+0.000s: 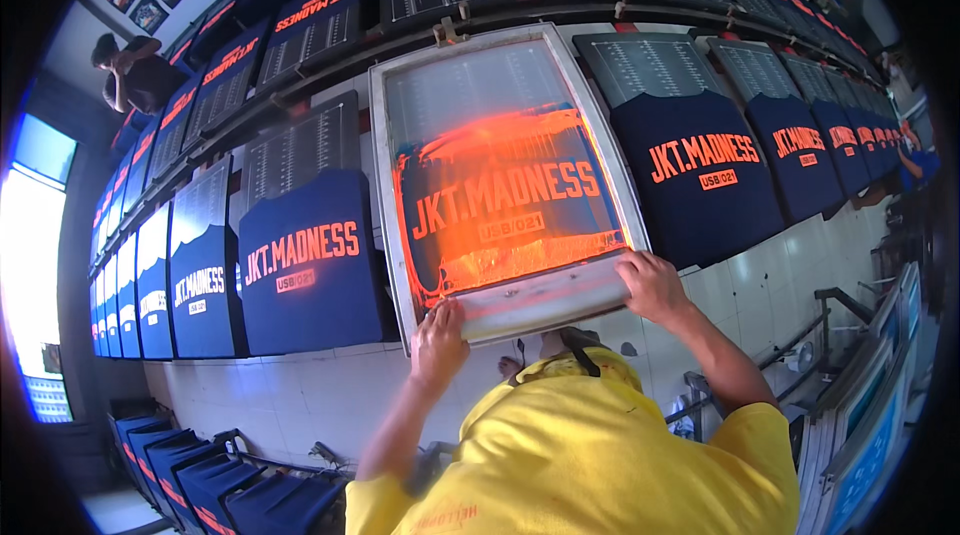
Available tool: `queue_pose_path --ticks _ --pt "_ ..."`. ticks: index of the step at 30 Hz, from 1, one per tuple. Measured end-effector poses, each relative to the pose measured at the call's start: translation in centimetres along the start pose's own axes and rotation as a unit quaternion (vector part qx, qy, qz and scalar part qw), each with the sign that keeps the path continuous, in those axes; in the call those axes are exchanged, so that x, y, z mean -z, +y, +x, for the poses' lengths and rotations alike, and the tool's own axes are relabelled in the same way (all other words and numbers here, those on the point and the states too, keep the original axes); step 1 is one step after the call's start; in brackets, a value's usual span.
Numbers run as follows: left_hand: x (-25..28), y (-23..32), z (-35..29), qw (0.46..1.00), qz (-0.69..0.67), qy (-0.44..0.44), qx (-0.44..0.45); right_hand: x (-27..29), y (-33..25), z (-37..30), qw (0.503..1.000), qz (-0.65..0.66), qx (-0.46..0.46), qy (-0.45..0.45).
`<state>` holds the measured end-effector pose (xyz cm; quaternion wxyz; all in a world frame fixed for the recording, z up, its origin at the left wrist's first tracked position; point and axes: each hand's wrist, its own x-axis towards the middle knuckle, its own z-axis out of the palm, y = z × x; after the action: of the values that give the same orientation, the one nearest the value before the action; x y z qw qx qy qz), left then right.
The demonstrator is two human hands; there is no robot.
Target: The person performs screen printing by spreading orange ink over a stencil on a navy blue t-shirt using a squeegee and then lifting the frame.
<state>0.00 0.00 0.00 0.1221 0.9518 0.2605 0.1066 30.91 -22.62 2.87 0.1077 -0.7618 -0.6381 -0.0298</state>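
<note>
Screen frame (pixel 540 305) (orange inside), left hand (pixel 438 343), right hand (pixel 655 287) clamped on near corners — tiled floor (pixel 740 285) to either side

Big orange letters (pixel 505 200), with a small label (pixel 511 226) under them, show in the screen (pixel 455 85) before me. The blue shirt (pixel 312 305) on the left and the blue shirt (pixel 697 210) on the right have the same words. My yellow top (pixel 600 445) has small red letters (pixel 449 514).

Glare whites out the left-side window (pixel 36 245) as curved edges darken.
</note>
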Motion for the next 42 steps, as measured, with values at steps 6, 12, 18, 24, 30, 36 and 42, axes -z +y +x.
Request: queue_pose_path --ticks 6,12,18,24,30,36,42 --pt "-0.8 -1.6 3.3 0.997 0.007 0.061 -0.036 -1.5 2.2 3.8 0.998 -0.001 0.025 0.051" --pt "-1.2 -5.3 12.7 0.994 0.036 0.088 -0.045 -2.5 8.0 12.8 0.999 -0.005 0.034 0.031" --pt "-1.1 -8.7 21.5 0.997 0.001 0.078 -0.006 -2.1 12.4 22.6 1.000 0.001 0.025 0.004" --pt "1.3 -8.9 24.7 1.000 0.001 0.024 0.015 -1.0 13.1 25.8 0.999 0.005 0.020 -0.038" --pt "2.7 -8.8 23.2 1.000 0.010 0.023 0.004 -0.5 12.1 24.4 1.000 -0.003 0.017 -0.001" --pt "4.0 -6.7 12.9 0.997 -0.030 0.059 -0.029 0.8 5.0 15.1 1.000 0.011 0.008 0.000" --pt "2.6 -3.5 2.7 0.999 -0.028 0.023 0.000 0.4 -0.8 5.5 0.999 0.051 0.002 0.017"
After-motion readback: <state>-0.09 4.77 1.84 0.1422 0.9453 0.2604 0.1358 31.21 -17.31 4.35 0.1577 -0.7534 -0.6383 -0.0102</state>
